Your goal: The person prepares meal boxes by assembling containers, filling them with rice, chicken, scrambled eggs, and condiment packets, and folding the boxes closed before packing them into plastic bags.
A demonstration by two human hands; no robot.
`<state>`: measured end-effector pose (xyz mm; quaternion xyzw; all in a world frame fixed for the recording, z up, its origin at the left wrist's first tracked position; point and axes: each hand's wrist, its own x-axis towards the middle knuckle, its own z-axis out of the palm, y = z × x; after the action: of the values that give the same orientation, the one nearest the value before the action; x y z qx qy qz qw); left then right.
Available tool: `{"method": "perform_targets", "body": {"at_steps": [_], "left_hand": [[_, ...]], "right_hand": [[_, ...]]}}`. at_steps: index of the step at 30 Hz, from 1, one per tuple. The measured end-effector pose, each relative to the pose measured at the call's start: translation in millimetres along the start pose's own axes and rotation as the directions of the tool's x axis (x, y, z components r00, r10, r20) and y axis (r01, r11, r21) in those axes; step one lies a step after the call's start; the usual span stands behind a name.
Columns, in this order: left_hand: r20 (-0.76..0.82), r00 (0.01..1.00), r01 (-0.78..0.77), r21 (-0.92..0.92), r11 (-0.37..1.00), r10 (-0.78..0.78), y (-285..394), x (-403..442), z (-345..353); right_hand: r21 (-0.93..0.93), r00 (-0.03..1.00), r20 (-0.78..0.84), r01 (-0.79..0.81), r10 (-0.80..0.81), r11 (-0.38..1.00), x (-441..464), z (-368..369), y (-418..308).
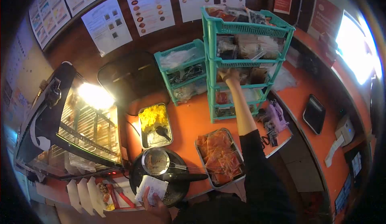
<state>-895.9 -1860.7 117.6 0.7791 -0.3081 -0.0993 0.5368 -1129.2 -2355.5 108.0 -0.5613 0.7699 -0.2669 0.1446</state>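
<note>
Left hand, bottom centre of frame, pinching white printed slip between thumb and fingers; slip over edge of black round pan. Right hand, upper right of centre, reaching into middle tier of green rack; fingers partly hidden, can't tell if gripping anything. Wire strainer lies across pan, just above slip. Metal tray of yellow food on orange counter, centre left. Tray of orange-red packets below rack, beside right sleeve.
</note>
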Motion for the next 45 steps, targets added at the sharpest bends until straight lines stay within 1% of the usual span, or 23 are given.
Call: {"method": "perform_targets", "body": {"at_steps": [4, 7, 9, 10, 13, 15, 17, 18, 20, 22, 25, 27, 28, 29, 30, 32, 33, 36, 37, 38, 40, 44, 45], "left_hand": [[-0.023, 1.0, 0.004, -0.047, 0.999, -0.005, -3, -5, 10], [-0.008, 1.0, -0.004, 0.119, 0.993, 0.005, -9, -5, 10], [-0.034, 0.997, -0.061, 0.073, 0.995, 0.064, -39, 5, 13], [-0.033, 0.998, -0.057, 0.076, 0.995, 0.06, -35, 2, 12], [-0.004, 0.998, 0.065, -0.031, 0.997, -0.065, -31, -4, 11], [-0.019, 0.999, -0.031, 0.027, 0.999, 0.031, -58, -4, 10], [-0.051, 0.997, -0.057, 0.032, 0.998, 0.058, -49, -5, 9], [-0.071, 0.993, -0.089, 0.037, 0.995, 0.091, -46, -5, 8], [-0.09, 0.994, -0.071, -0.014, 0.997, 0.069, -57, -5, 2], [-0.116, 0.992, -0.055, -0.073, 0.996, 0.046, -63, -4, -5], [-0.186, 0.982, -0.05, -0.038, 0.998, 0.042, -65, 2, -20], [-0.128, 0.992, -0.009, -0.193, 0.981, -0.016, -72, 8, -39], [-0.168, 0.974, -0.162, -0.054, 0.985, 0.151, -100, 12, -49], [-0.175, 0.985, -0.039, -0.223, 0.974, -0.001, -97, 13, -59], [-0.214, 0.977, -0.043, -0.17, 0.984, 0.005, -110, 12, -70], [-0.294, 0.952, -0.087, 0.017, 0.996, 0.088, -114, 15, -112], [-0.347, 0.935, -0.066, 0.042, 0.997, 0.077, -125, 9, -137], [-0.531, 0.842, -0.012, 0.159, 0.987, 0.096, -182, -10, -214], [-0.602, 0.784, 0.005, 0.249, 0.969, 0.151, -195, -17, -239], [-0.631, 0.764, 0.03, 0.245, 0.969, 0.136, -206, -25, -265], [-0.776, 0.63, 0.19, 0.183, 0.964, 0.023, -208, -41, -311], [-0.856, 0.466, 0.24, -0.12, 0.963, -0.223, -237, -66, -362], [-0.872, 0.466, 0.277, -0.013, 0.961, -0.146, -249, -73, -375]], "right_hand": [[0.151, 0.997, 0.076, 0.01, -0.022, 0.988, -16, -15, -4], [0.136, 0.986, 0.165, -0.044, 0.021, 0.99, -25, -21, -7], [0.228, 0.998, -0.05, 0.034, -0.023, 0.973, -32, -18, -6], [0.226, 0.999, -0.045, 0.032, -0.023, 0.974, -37, -18, -5], [0.276, 0.973, -0.213, 0.15, -0.091, 0.949, -41, -12, 3], [0.275, 0.876, -0.414, 0.381, -0.248, 0.883, -29, 7, 19], [0.412, 0.92, -0.35, 0.322, -0.179, 0.852, -56, -27, 8], [0.536, 0.956, -0.276, 0.242, -0.103, 0.809, -70, -38, 5], [0.68, 0.931, -0.364, 0.239, 0.036, 0.693, -69, -19, 34], [0.879, 0.937, -0.326, 0.351, -0.13, 0.324, -113, -42, 37], [0.926, 0.93, -0.248, 0.31, -0.272, 0.216, -191, -59, 18], [0.935, 0.904, -0.241, 0.313, -0.353, 0.165, -241, -54, -14], [0.947, 0.894, -0.177, 0.269, -0.411, 0.178, -268, -51, -33], [0.954, 0.878, -0.112, 0.225, -0.465, 0.196, -295, -48, -53], [0.954, 0.839, -0.003, 0.166, -0.544, 0.251, -320, -43, -72], [0.898, 0.618, -0.102, 0.394, -0.78, 0.195, -358, -10, -109], [0.892, 0.622, 0.009, 0.349, -0.783, 0.287, -386, 4, -128], [0.978, 0.439, 0.133, 0.087, -0.889, 0.189, -484, 48, -200], [0.898, 0.328, -0.103, 0.436, -0.939, 0.053, -511, 62, -226], [0.971, 0.306, 0.144, 0.138, -0.941, 0.193, -549, 65, -246], [0.985, 0.186, 0.123, 0.097, -0.975, 0.143, -603, 104, -287], [0.973, -0.146, 0.228, 0.068, -0.963, 0.22, -697, 180, -358], [0.971, -0.187, 0.179, 0.191, -0.966, 0.143, -714, 210, -371]]}}
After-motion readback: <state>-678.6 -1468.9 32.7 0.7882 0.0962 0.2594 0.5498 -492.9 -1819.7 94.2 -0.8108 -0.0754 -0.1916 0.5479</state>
